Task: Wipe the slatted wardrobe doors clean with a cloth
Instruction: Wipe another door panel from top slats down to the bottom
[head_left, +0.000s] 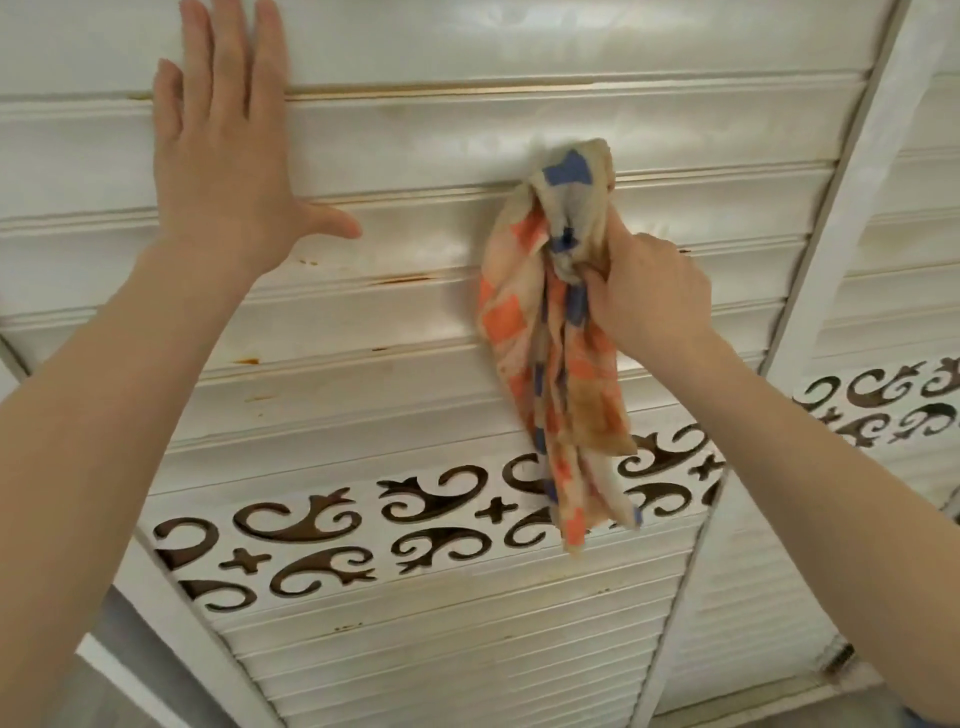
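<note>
A white slatted wardrobe door (415, 291) fills the view, with brown stains along several slat edges. My left hand (223, 156) lies flat on the upper slats, fingers straight and spread. My right hand (649, 291) grips a bunched cloth (550, 332) checked in orange, blue and cream. The cloth's top end presses against a slat edge right of the middle, and the rest hangs down over the door.
A band of dark scroll cut-outs (322, 525) crosses the door below the wide slats, with finer slats (441, 649) underneath. A white frame post (852, 171) separates this door from a second slatted door (914, 249) at the right. Floor shows at the bottom left.
</note>
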